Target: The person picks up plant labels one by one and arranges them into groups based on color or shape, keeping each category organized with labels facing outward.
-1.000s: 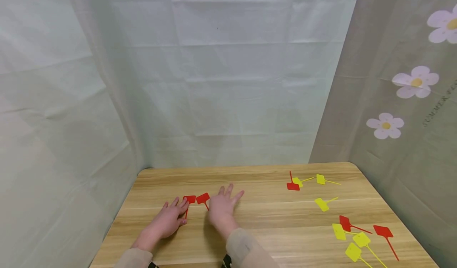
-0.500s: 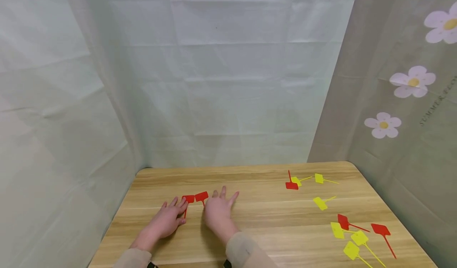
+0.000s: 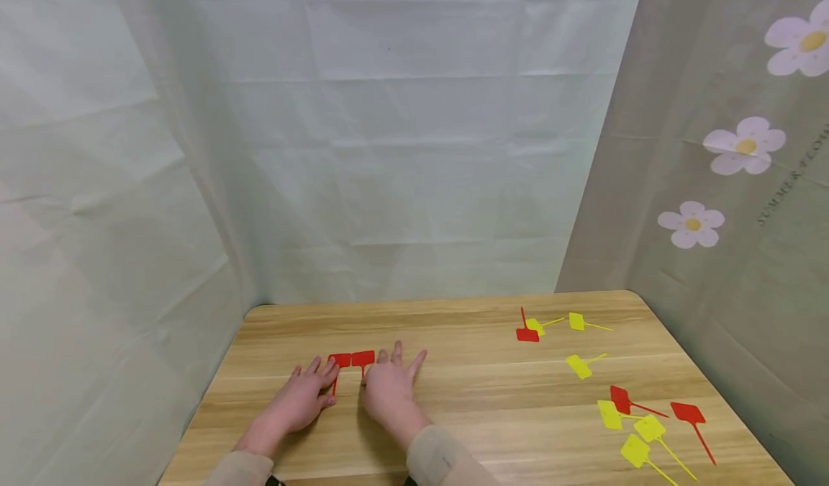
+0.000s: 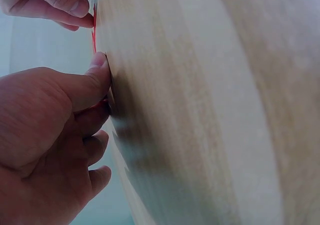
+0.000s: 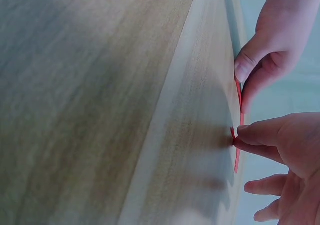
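Two red flag-shaped tags, each with a flat four-sided head and a thin tail, lie side by side left of the table's middle. Their heads nearly meet. My left hand (image 3: 298,397) rests its fingertips on the left red tag (image 3: 342,361), with the thumb beside the tail's lower end. By its tail, the right red tag (image 3: 363,358) is pinched between thumb and index finger of my right hand (image 3: 390,392); the other fingers stretch away from it. In the right wrist view, that pinch shows on a thin red strip (image 5: 237,160). The right tag's lower tail is hidden in the head view.
On the wooden table (image 3: 479,399), more tags lie to the right. A red tag (image 3: 527,335) overlaps a yellow tag (image 3: 535,326) near the back. Several yellow and red tags cluster at the front right, including a red one (image 3: 688,412). Cloth walls (image 3: 414,147) enclose the table.
My right hand has shifted left, and the right red tag has turned until its tail points nearly straight toward me and its head sits closer to the left tag. The left hand stays put.
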Demonstrator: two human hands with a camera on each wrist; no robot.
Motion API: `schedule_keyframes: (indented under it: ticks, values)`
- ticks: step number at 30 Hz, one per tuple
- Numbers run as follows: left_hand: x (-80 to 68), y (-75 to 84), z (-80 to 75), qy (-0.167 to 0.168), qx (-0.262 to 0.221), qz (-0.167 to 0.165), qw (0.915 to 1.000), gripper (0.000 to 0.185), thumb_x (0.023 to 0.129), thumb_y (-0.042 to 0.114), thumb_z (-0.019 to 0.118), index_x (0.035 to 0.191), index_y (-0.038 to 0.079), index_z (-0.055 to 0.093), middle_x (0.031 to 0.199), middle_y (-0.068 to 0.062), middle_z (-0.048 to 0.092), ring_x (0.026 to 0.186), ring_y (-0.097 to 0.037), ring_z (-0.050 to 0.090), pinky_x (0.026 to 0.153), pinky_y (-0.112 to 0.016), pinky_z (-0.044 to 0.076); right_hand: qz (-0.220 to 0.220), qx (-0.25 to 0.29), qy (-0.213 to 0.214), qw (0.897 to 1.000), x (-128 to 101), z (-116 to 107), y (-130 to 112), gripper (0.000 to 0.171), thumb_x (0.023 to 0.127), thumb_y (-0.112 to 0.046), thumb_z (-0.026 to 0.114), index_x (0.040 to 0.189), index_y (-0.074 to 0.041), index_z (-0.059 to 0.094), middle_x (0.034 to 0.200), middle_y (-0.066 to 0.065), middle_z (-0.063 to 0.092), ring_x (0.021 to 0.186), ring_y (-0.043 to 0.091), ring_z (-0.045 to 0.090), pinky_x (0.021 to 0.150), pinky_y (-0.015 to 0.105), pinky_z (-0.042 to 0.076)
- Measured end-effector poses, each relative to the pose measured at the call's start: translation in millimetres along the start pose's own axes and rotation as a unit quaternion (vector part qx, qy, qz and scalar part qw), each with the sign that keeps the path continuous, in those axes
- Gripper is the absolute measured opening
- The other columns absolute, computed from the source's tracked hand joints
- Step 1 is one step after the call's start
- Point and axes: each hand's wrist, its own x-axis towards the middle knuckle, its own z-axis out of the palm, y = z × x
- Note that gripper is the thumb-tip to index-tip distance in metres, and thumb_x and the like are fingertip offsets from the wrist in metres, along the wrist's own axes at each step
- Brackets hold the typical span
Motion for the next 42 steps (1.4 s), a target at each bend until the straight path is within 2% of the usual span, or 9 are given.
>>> schedule_keyframes:
  ticks: [16, 24, 31, 42]
  values:
    - [0.4, -0.2, -0.4, 0.007, 0.001, 0.003, 1.0000, 0.058, 0.099, 0.015, 0.076, 0.150, -0.007, 0.057, 0.162, -0.025, 0.045, 0.154, -0.054, 0.031, 0.120, -0.076, 0.019, -0.012, 0.015, 0.011, 1.000, -2.2, -0.2, -0.4, 0.010, 0.095, -0.043, 0.080, 0.097, -0.038, 0.088, 0.149, 0.006, 0.065, 0.153, 0.044, 0.040, 0.109, 0.087, 0.025]
    - [-2.1, 0.7, 2.0, 0.033, 0.003, 0.014, 0.9994, 0.059, 0.097, 0.012, 0.078, 0.148, -0.009, 0.057, 0.159, -0.025, 0.050, 0.154, -0.054, 0.030, 0.121, -0.075, 0.018, -0.022, 0.027, 0.039, 0.999, -2.9, 0.2, 6.6, 0.008, 0.095, -0.042, 0.080, 0.095, -0.039, 0.087, 0.149, 0.010, 0.064, 0.151, 0.047, 0.042, 0.107, 0.089, 0.024]
    - [-3.5, 2.6, 4.0, 0.055, 0.027, 0.021, 0.9979, 0.061, 0.093, 0.012, 0.081, 0.145, -0.009, 0.060, 0.156, -0.025, 0.053, 0.153, -0.052, 0.034, 0.121, -0.075, 0.020, -0.014, 0.024, 0.034, 0.999, -0.2, 0.2, 15.2, 0.009, 0.096, -0.041, 0.079, 0.098, -0.039, 0.087, 0.151, 0.010, 0.063, 0.152, 0.045, 0.041, 0.108, 0.089, 0.022]
    - [-3.4, 2.0, 6.5, 0.073, 0.047, 0.021, 0.9960, 0.064, 0.092, 0.015, 0.082, 0.147, -0.009, 0.058, 0.156, -0.025, 0.053, 0.152, -0.052, 0.036, 0.120, -0.075, 0.021, -0.011, 0.053, 0.041, 0.998, -2.7, -1.9, 26.4, 0.008, 0.096, -0.038, 0.081, 0.099, -0.036, 0.087, 0.151, 0.011, 0.063, 0.152, 0.047, 0.040, 0.109, 0.090, 0.018]
